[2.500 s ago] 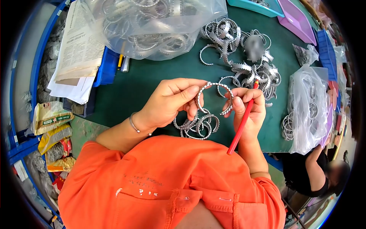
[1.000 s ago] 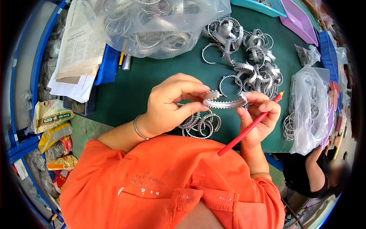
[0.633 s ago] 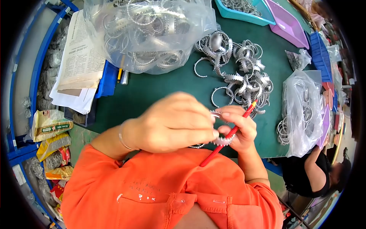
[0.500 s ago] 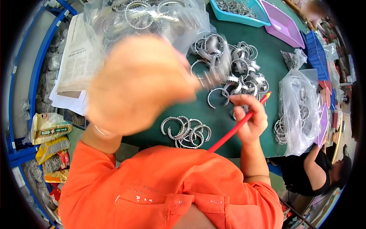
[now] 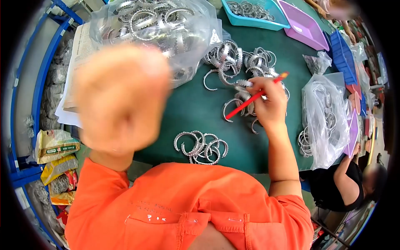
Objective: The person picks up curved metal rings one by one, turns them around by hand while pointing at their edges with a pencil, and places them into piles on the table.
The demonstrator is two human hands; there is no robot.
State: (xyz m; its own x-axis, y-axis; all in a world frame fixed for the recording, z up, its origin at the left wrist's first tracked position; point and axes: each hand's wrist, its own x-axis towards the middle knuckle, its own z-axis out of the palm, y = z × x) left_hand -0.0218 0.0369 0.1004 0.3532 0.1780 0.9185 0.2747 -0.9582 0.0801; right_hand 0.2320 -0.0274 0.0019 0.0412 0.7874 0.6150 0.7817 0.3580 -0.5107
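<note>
My left hand (image 5: pixel 121 98) is raised close to the camera on the left, smeared by motion, so its fingers and anything in them cannot be made out. Over the large pile of silver toothed rings (image 5: pixel 225 56), my right hand (image 5: pixel 268 98) grips a red pencil (image 5: pixel 250 101), its fingertips at one of the rings. A smaller group of rings (image 5: pixel 202 146) lies near the front edge of the green table (image 5: pixel 175 112). Behind my left hand stands a clear plastic bag (image 5: pixel 200 31) full of rings.
A turquoise tray (image 5: pixel 256 21) with rings and a purple tray (image 5: pixel 304 25) stand at the back. At right are a clear bag (image 5: pixel 325 146) and blue baskets (image 5: pixel 343 58). Papers (image 5: pixel 81 46) lie at left. A person in black (image 5: pixel 333 187) is at lower right.
My hands have parted. The left one has risen toward the camera from the ring both were holding; the right one has moved up to the large pile with the red pencil.
</note>
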